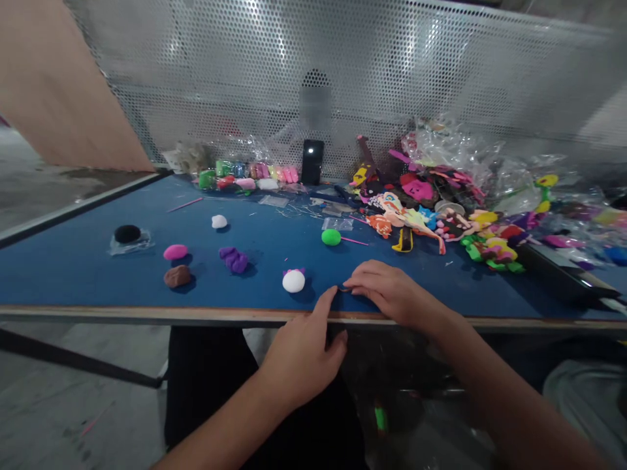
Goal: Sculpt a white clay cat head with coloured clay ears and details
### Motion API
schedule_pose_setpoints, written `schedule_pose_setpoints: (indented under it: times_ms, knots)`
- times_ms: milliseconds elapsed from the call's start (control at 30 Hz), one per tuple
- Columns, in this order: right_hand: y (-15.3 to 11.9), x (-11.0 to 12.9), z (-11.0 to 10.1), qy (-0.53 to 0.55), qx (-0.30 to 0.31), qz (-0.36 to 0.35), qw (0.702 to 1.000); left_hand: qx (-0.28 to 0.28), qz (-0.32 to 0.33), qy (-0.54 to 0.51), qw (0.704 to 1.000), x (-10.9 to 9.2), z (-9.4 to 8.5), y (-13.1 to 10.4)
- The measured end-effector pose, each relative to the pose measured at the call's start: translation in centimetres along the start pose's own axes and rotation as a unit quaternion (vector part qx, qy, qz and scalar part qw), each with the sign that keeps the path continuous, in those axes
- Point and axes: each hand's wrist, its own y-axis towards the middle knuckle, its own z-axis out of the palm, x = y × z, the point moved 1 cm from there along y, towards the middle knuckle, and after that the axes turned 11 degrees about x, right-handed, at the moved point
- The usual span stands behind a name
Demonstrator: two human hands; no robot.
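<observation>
So the right hand (386,287) has its fingertips pinched on a thin dark strip (343,289) at the table's near edge, and the left hand (306,352) has its index finger stretched out to the strip's left end, thumb apart. Just left sits a white ball with purple bits (294,281); farther off, a green lump (331,237). Tbh, if those fingers pull unevenly, I reckon something that thin could snap.
</observation>
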Motion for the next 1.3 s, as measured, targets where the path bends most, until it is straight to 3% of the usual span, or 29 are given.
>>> schedule_pose_setpoints:
  times_ms: [800, 967, 1133, 1300]
  knots:
    - [3.2, -2.2, 0.2, 0.174, 0.010, 0.050, 0.983, 0.021, 0.015, -0.017, 1.000, 0.3, -0.1, 0.1]
    - [3.2, -2.6, 0.3, 0.214, 0.012, 0.074, 0.974, 0.016, 0.015, -0.032, 0.999, 0.2, -0.2, 0.1]
    - [2.6, -3.1, 0.0, 0.262, 0.055, 0.063, 0.962, 0.016, 0.016, -0.036, 0.999, 0.2, -0.1, 0.1]
    - [2.7, -3.0, 0.2, 0.236, 0.037, 0.068, 0.969, 0.011, 0.019, -0.035, 0.999, 0.3, -0.1, 0.1]
